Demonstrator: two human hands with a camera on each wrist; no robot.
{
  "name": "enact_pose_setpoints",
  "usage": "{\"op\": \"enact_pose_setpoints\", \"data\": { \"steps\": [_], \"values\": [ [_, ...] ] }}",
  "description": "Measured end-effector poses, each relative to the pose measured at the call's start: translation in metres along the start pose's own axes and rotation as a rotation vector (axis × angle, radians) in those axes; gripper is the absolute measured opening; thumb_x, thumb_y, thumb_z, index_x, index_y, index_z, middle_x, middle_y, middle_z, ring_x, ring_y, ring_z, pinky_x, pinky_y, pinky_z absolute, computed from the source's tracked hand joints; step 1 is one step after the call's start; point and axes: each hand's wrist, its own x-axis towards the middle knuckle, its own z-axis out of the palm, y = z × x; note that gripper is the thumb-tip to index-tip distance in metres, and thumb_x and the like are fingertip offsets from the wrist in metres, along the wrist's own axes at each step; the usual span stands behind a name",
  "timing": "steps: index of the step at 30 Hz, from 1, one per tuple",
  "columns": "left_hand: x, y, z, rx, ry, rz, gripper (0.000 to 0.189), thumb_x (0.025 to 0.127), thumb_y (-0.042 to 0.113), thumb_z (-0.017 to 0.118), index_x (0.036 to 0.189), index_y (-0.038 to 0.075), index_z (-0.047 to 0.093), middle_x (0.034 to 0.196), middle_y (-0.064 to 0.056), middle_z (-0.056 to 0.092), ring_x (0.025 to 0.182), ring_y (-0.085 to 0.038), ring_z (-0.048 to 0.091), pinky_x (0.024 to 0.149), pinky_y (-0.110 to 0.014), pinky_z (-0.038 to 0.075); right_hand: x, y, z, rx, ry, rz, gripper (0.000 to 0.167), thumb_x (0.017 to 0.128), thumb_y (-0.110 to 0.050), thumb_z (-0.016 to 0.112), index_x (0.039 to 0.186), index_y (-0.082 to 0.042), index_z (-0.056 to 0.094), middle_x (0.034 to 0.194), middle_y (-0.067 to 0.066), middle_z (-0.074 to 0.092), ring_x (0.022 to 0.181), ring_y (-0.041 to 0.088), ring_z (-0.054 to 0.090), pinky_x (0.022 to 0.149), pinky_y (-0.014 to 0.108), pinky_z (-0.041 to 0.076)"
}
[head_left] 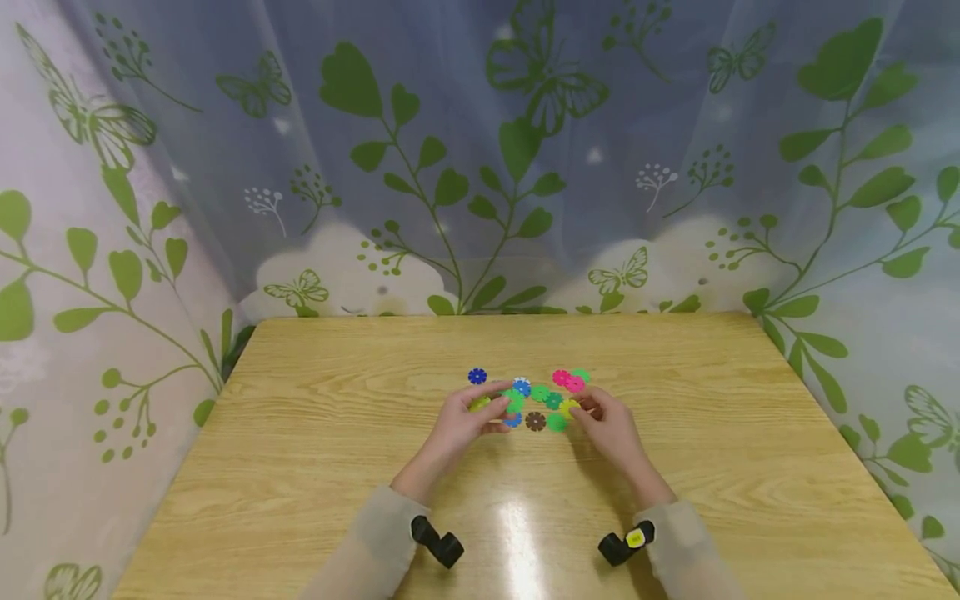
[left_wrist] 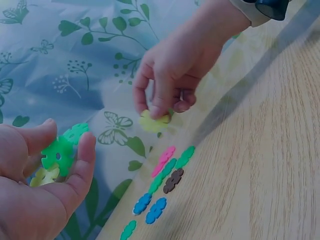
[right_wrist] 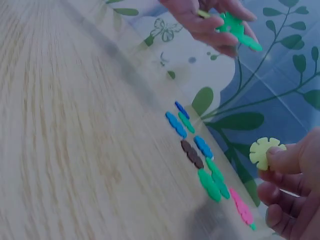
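Note:
My left hand [head_left: 459,418] holds bright green notched plastic discs [left_wrist: 57,156] that seem to be linked, together with a yellow disc [left_wrist: 45,176] partly hidden by the fingers. Thumb and fingers of my right hand [head_left: 613,427] pinch one yellow notched disc [right_wrist: 261,152]. Both hands are above the table, a short distance apart. Between and beyond them lie loose discs of the same kind: a brown disc [head_left: 536,422], a green disc [head_left: 557,422], a blue disc [head_left: 521,389], pink discs [head_left: 574,384] and a dark blue disc [head_left: 477,377].
The wooden table [head_left: 315,433] reaches back to a curtain [head_left: 450,167] printed with leaves and butterflies, which also hangs at both sides. Black cameras are worn on both wrists over light sleeves [head_left: 375,533].

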Motion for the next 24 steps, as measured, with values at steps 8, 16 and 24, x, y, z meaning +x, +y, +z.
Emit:
{"op": "enact_pose_setpoints", "data": {
  "steps": [8, 16, 24],
  "values": [
    [0.0, 0.001, 0.004, -0.004, -0.016, 0.001, 0.036, 0.091, 0.017, 0.06, 0.124, 0.003, 0.058, 0.122, -0.014, 0.052, 0.101, -0.04, 0.058, 0.086, -0.043, 0.053, -0.006, -0.023, 0.01, 0.191, -0.017, -0.082, 0.008, 0.086, 0.0, 0.064, 0.094, 0.001, 0.062, 0.077, 0.012, 0.061, 0.058, 0.018, 0.053, 0.048, 0.023, 0.049],
    [-0.002, 0.001, 0.007, -0.015, -0.017, -0.013, 0.033, 0.092, 0.012, 0.058, 0.123, 0.0, 0.057, 0.119, -0.014, 0.053, 0.095, -0.034, 0.06, 0.082, -0.038, 0.056, -0.019, -0.059, 0.013, 0.305, -0.068, -0.089, 0.005, 0.088, 0.007, 0.058, 0.092, 0.009, 0.056, 0.075, 0.02, 0.059, 0.058, 0.03, 0.054, 0.05, 0.035, 0.053],
    [-0.003, 0.001, 0.008, -0.006, 0.002, -0.037, 0.033, 0.092, 0.018, 0.059, 0.121, 0.002, 0.058, 0.109, -0.014, 0.058, 0.094, -0.036, 0.06, 0.08, -0.035, 0.056, -0.022, -0.069, 0.013, 0.312, -0.061, -0.082, 0.004, 0.089, 0.006, 0.057, 0.093, 0.008, 0.057, 0.076, 0.015, 0.06, 0.062, 0.035, 0.054, 0.052, 0.024, 0.051]
  ]
}}
